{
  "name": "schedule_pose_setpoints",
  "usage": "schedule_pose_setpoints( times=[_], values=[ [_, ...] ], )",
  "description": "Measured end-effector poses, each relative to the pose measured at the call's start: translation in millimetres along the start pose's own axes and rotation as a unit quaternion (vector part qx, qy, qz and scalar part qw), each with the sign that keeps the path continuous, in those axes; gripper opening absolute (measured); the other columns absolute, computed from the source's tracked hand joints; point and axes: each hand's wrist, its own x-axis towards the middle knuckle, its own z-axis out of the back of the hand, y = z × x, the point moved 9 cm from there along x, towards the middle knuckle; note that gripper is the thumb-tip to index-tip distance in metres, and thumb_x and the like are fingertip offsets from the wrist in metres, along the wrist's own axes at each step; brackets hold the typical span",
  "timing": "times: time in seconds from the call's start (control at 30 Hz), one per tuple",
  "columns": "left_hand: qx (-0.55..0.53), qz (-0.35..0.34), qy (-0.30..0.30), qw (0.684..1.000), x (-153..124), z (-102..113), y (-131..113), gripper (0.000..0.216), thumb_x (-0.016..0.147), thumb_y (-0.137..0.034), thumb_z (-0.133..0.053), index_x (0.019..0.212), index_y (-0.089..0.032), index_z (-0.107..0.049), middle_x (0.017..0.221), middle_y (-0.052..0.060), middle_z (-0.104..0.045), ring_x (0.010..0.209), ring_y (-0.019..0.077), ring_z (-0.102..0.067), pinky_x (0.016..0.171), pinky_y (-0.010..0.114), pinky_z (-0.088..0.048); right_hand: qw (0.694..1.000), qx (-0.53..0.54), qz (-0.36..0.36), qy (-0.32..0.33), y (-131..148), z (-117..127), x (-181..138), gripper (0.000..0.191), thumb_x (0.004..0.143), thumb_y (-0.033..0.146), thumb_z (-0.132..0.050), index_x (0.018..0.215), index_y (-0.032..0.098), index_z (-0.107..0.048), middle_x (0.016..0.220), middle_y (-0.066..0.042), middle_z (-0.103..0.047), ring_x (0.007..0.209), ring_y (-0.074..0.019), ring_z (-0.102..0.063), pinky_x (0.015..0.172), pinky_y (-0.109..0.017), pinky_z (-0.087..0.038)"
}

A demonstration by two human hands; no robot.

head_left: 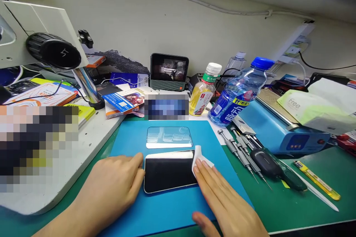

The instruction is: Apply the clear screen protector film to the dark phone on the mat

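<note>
A smartphone [169,174] with a black screen lies on the blue mat [172,213], a pale strip of reflection along its far edge. My left hand [119,181] is closed, its thumb and curled finger against the phone's left end. Over the right end, my right hand [225,200] lies with fingers outstretched and close together, pressing a folded white wipe [197,153] onto the glass. Its thumb is held apart. Just beyond the phone lies a clear, dark-edged screen protector or glass panel [169,135], showing reflections.
A white microscope stand [83,148] is at left. Several precision screwdrivers [241,152], a black oval device [264,163] and a yellow cutter [317,179] lie right. Behind stand a yellow drink bottle [201,94], a blue-capped bottle [236,92] and a blue machine [283,129].
</note>
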Motion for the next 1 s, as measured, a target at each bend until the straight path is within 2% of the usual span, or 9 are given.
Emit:
schedule_pose_setpoints(
  times=[0.13,0.27,0.4,0.57,0.63,0.73,0.83,0.93,1.0],
  values=[
    [0.004,0.008,0.02,1.0,0.6,1.4,-0.4,0.036,0.109,-0.022,-0.031,0.094,-0.026,-0.063,0.089,0.008,-0.08,0.086,0.0339,-0.08,0.07,0.039,-0.04,0.999,0.028,0.002,-0.016,1.5,5.7,-12.5,0.073,0.112,0.045,-0.068,0.176,0.019,-0.045,0.164,-0.012,-0.064,0.146,-0.0325,-0.069,0.124,-0.04,-0.056],
    [0.014,0.007,0.014,1.0,1.1,1.2,-0.4,0.038,0.11,-0.023,-0.029,0.095,-0.026,-0.064,0.086,0.007,-0.079,0.084,0.0345,-0.08,0.07,0.039,-0.041,1.0,-0.006,-0.004,0.0,-0.9,-6.5,14.0,0.058,0.117,0.039,-0.057,0.166,0.008,-0.058,0.166,-0.015,-0.061,0.151,-0.0324,-0.064,0.122,-0.04,-0.057],
    [0.016,0.011,0.018,1.0,2.0,-0.2,0.4,0.038,0.11,-0.024,-0.029,0.095,-0.026,-0.064,0.087,0.008,-0.079,0.084,0.0344,-0.08,0.07,0.04,-0.041,0.999,-0.052,-0.012,0.012,-2.1,-15.9,26.3,0.06,0.12,0.042,-0.046,0.16,0.001,-0.062,0.167,-0.018,-0.059,0.151,-0.0347,-0.064,0.115,-0.042,-0.063],
    [-0.003,-0.004,0.001,1.0,-0.3,-1.0,-1.2,0.036,0.109,-0.021,-0.032,0.093,-0.025,-0.064,0.084,0.008,-0.079,0.081,0.034,-0.08,0.068,0.039,-0.039,0.997,-0.061,0.051,0.007,9.4,-9.6,-9.3,0.089,0.114,0.059,-0.058,0.178,0.002,-0.033,0.164,-0.02,-0.062,0.145,-0.036,-0.069,0.117,-0.041,-0.062],
    [-0.001,-0.012,-0.022,1.0,-1.5,0.2,-1.9,0.035,0.108,-0.021,-0.033,0.091,-0.026,-0.063,0.081,0.007,-0.077,0.077,0.0333,-0.078,0.066,0.039,-0.038,0.996,-0.053,0.068,0.01,11.2,-7.7,-16.0,0.093,0.113,0.06,-0.061,0.179,0.003,-0.028,0.162,-0.02,-0.064,0.143,-0.036,-0.071,0.119,-0.041,-0.061],
    [0.007,-0.018,-0.057,0.998,-1.8,3.8,-2.2,0.035,0.108,-0.021,-0.033,0.09,-0.026,-0.063,0.076,0.006,-0.075,0.073,0.0331,-0.077,0.065,0.039,-0.039,0.998,-0.043,0.042,0.022,8.1,-8.7,-1.1,0.078,0.115,0.055,-0.059,0.172,0.004,-0.046,0.167,-0.019,-0.059,0.148,-0.035,-0.067,0.121,-0.04,-0.059],
    [-0.005,-0.026,-0.045,0.999,0.1,-0.6,-1.5,0.039,0.108,-0.025,-0.031,0.092,-0.026,-0.066,0.08,0.007,-0.079,0.076,0.0336,-0.08,0.066,0.04,-0.044,0.998,-0.034,0.001,0.047,5.7,-14.0,25.3,0.063,0.119,0.048,-0.051,0.163,0.004,-0.059,0.169,-0.018,-0.057,0.152,-0.0334,-0.063,0.123,-0.041,-0.057],
    [-0.037,-0.038,-0.044,0.998,0.1,-14.4,4.9,0.044,0.109,-0.03,-0.03,0.097,-0.027,-0.073,0.092,0.008,-0.084,0.083,0.0326,-0.082,0.071,0.04,-0.051,0.998,-0.026,-0.019,0.054,6.0,-14.5,33.5,0.068,0.119,0.051,-0.049,0.161,-0.001,-0.059,0.169,-0.021,-0.056,0.154,-0.0358,-0.061,0.123,-0.046,-0.056],
    [-0.067,-0.039,-0.096,0.992,-2.0,-23.2,16.2,0.045,0.11,-0.035,-0.033,0.1,-0.028,-0.077,0.095,0.009,-0.086,0.082,0.033,-0.083,0.071,0.04,-0.053,0.999,-0.025,-0.001,0.037,10.9,-11.2,23.8,0.073,0.117,0.056,-0.051,0.159,-0.003,-0.06,0.168,-0.023,-0.057,0.155,-0.0361,-0.06,0.125,-0.046,-0.053]
  ],
)
